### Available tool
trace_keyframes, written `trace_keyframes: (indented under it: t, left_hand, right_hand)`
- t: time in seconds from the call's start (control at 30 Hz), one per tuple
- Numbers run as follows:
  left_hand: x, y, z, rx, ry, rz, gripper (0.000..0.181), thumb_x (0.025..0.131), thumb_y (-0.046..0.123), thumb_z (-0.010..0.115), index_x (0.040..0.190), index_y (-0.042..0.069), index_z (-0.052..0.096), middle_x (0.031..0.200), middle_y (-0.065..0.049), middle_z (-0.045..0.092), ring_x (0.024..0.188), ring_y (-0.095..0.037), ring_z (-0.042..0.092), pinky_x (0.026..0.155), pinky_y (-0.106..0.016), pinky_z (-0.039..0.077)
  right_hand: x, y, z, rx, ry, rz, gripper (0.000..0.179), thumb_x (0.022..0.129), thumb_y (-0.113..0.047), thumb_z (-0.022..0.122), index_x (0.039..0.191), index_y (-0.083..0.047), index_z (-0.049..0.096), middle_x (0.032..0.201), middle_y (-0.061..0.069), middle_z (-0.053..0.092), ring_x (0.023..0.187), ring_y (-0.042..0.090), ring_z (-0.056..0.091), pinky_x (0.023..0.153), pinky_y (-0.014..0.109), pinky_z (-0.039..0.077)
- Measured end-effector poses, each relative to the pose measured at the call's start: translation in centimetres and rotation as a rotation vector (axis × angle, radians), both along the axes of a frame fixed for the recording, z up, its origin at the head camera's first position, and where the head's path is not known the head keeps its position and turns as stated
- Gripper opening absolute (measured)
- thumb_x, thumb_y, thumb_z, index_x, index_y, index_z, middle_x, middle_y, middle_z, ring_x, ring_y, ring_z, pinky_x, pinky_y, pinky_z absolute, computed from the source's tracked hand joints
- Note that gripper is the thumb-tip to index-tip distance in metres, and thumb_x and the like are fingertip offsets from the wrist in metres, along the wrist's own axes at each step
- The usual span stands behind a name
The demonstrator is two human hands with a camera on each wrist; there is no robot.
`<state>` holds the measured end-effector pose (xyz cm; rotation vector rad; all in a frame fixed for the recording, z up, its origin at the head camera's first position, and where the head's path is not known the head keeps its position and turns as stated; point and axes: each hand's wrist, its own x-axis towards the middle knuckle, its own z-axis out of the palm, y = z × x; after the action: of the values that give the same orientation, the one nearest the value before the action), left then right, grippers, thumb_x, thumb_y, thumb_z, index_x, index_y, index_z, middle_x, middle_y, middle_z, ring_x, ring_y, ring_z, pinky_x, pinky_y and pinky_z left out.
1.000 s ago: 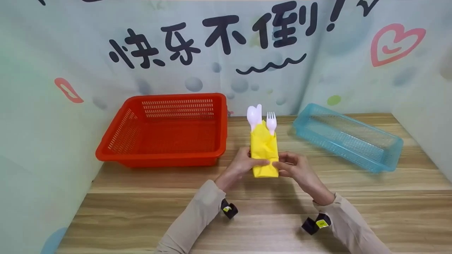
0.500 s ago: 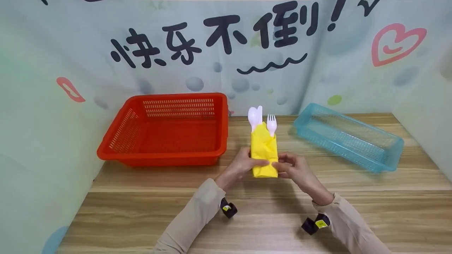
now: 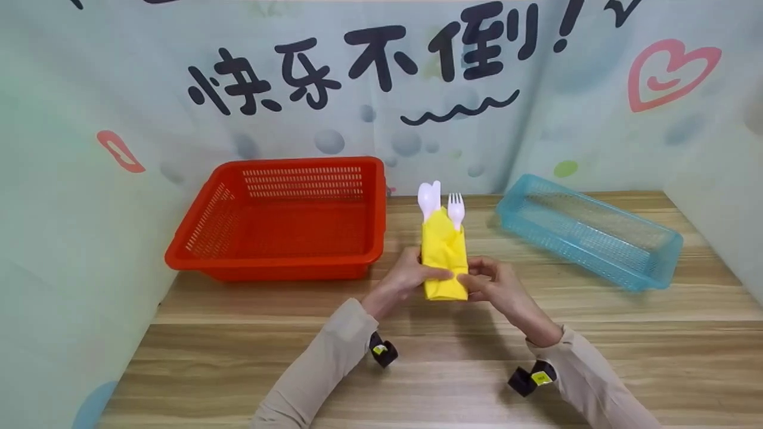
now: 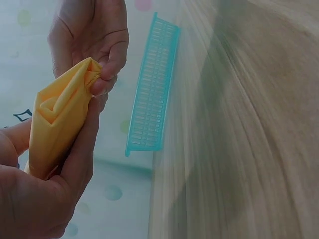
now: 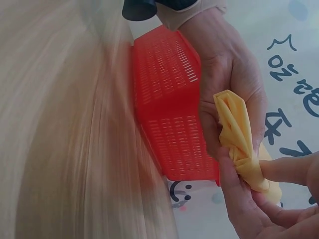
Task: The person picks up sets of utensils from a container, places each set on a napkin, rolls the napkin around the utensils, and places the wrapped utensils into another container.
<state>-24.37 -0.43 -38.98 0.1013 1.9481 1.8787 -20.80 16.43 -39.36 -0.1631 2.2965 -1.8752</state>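
Held up over the table is a yellow napkin [image 3: 444, 250] folded into a pouch. A white plastic spoon [image 3: 425, 199], a knife [image 3: 437, 196] and a fork [image 3: 456, 210] stick out of its top, their handles hidden inside. My left hand [image 3: 407, 275] grips the pouch's lower left side, thumb across the front. On the lower right edge, my right hand [image 3: 498, 285] pinches the napkin between thumb and fingers. The left wrist view shows the folded bottom end of the napkin [image 4: 62, 117] between both hands. Its layered folds [image 5: 237, 134] also show in the right wrist view.
A red plastic basket [image 3: 274, 262] stands at the back left of the wooden table [image 3: 238, 369]. At the back right, a long light-blue basket [image 3: 587, 238] lies at an angle. A printed curtain [image 3: 381, 137] hangs behind the table.
The napkin pouch with the cutlery has tilted slightly, its top dipping and shifting a little left. Both hands keep their hold in nearly the same place.
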Motion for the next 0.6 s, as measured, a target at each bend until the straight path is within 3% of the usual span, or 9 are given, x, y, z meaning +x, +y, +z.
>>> trace_keyframes:
  t: [0.2,0.43,0.6]
  left_hand:
    - [0.10,-0.22,0.10,-0.013,-0.009,-0.007,0.035,0.075,0.004,0.069,0.107,0.001,0.055,0.097,-0.011,0.064,0.081,-0.023,0.064,0.072,-0.032,0.052]
    - [0.31,-0.31,-0.06,-0.019,-0.048,-0.010,0.037,0.073,0.000,0.069,0.107,0.000,0.054,0.096,-0.011,0.064,0.080,-0.023,0.064,0.072,-0.033,0.051]
    - [0.29,-0.60,0.04,-0.005,-0.062,-0.011,0.037,0.072,-0.002,0.069,0.106,-0.003,0.054,0.097,-0.015,0.063,0.082,-0.026,0.064,0.073,-0.035,0.051]
  right_hand:
    - [-0.03,-0.02,0.14,0.025,-0.011,0.011,0.036,0.083,-0.005,0.058,0.111,0.015,0.048,0.092,0.013,0.060,0.074,0.010,0.059,0.065,0.026,0.052]
    - [0.11,-0.01,0.11,0.047,-0.071,0.061,0.034,0.083,-0.007,0.059,0.107,0.013,0.047,0.093,0.012,0.059,0.076,0.011,0.058,0.068,0.028,0.052]
    - [0.00,-0.07,0.04,0.004,-0.100,0.107,0.037,0.085,-0.011,0.057,0.109,0.014,0.045,0.092,0.009,0.058,0.074,0.012,0.060,0.071,0.031,0.052]
